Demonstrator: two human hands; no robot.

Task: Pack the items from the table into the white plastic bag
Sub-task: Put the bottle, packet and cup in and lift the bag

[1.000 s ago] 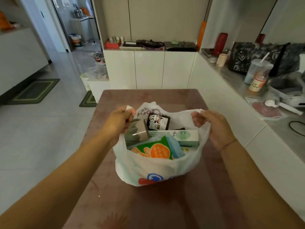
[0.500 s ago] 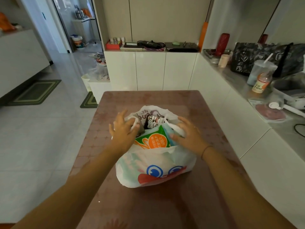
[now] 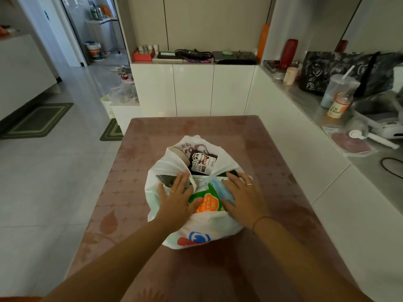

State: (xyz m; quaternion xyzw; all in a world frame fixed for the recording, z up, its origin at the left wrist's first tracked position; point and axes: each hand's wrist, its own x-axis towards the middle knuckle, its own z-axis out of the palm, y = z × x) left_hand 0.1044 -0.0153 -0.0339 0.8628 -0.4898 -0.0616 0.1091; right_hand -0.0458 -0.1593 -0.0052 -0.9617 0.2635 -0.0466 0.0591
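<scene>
At the centre of the frame we see the white plastic bag [image 3: 202,227] sitting on the pinkish table [image 3: 272,171], its mouth open and full. Our left hand [image 3: 176,201] lies flat on its left side, fingers spread, gripping nothing. Our right hand [image 3: 244,199] rests likewise on the right, open-palmed. Between them shows a green and orange packet [image 3: 207,200]; above it, a dark panda-printed pack [image 3: 201,163].

Both forearms reach forward, the left hand [image 3: 174,200] and right hand [image 3: 242,198] lying flat, palms down, fingers spread, with 1 ring on each.
</scene>
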